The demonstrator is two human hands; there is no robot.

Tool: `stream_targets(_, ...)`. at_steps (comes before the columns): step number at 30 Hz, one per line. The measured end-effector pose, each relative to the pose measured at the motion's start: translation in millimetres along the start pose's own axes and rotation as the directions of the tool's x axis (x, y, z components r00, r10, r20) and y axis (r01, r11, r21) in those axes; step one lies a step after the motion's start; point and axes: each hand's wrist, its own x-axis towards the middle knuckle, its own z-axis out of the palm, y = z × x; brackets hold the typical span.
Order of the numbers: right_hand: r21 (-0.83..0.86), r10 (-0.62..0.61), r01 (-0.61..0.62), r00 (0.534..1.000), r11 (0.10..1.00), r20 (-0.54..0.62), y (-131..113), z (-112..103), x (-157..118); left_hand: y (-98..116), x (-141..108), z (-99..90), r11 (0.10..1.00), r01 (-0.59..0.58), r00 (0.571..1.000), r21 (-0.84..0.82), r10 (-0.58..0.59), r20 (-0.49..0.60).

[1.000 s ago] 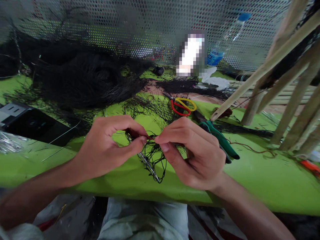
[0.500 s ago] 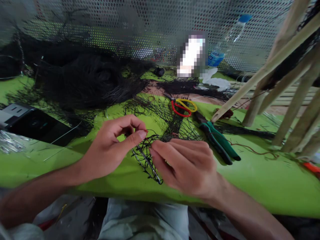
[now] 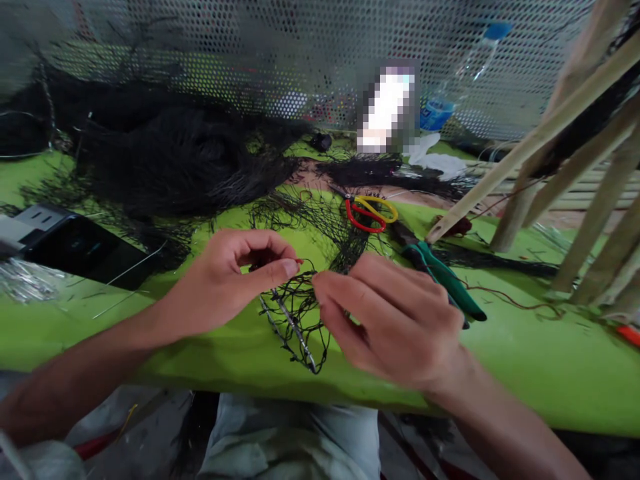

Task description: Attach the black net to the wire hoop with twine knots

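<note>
My left hand (image 3: 233, 283) is closed in a pinch, with a bit of red thread (image 3: 299, 261) showing at its thumb and fingertip. Facing it, my right hand (image 3: 395, 323) has thumb and forefinger pressed together beside the black netting (image 3: 295, 313); whatever lies between those fingertips is too small to make out. A thin silvery rod (image 3: 300, 333) runs through the netting, down toward the table's front edge. Beyond the hands lie scissors (image 3: 367, 212) with one red and one yellow handle, and green-handled pliers (image 3: 450, 283).
Black netting is heaped (image 3: 170, 147) at the back left. A dark phone-like device (image 3: 90, 247) lies left, near several thin wires (image 3: 25, 280). Wooden sticks (image 3: 525, 147) lean at right. A plastic bottle (image 3: 437, 113) and a perforated panel (image 3: 300, 47) stand behind the green table (image 3: 525, 360).
My right hand has moved slightly right and tilted, its fingertips now a little further from my left hand. More of the netting and rod shows between them. The view has shifted slightly.
</note>
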Motion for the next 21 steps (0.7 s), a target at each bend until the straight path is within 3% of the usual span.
stream_targets(5,-0.117,0.079,-0.093,0.990,0.989,-0.119,2.6,-3.8,6.2,-1.4,1.3,-5.2,0.987,0.147,0.988,-0.067,-0.143,0.058)
stream_targets(10,0.117,0.243,-0.227,0.959,0.967,-0.147,-7.9,9.6,0.7,0.4,-1.9,-2.3,0.988,0.144,0.989,-0.048,-0.142,0.041)
stream_targets(15,0.275,0.112,-0.060,0.978,0.959,-0.176,-2.9,16.5,0.9,0.6,-2.0,-1.5,0.986,0.145,0.988,-0.080,-0.140,0.065)
stream_targets(21,0.424,0.016,-0.002,0.999,0.906,-0.030,7.0,13.6,2.3,1.7,-2.8,-1.4,0.993,0.056,0.995,-0.100,-0.047,0.089)
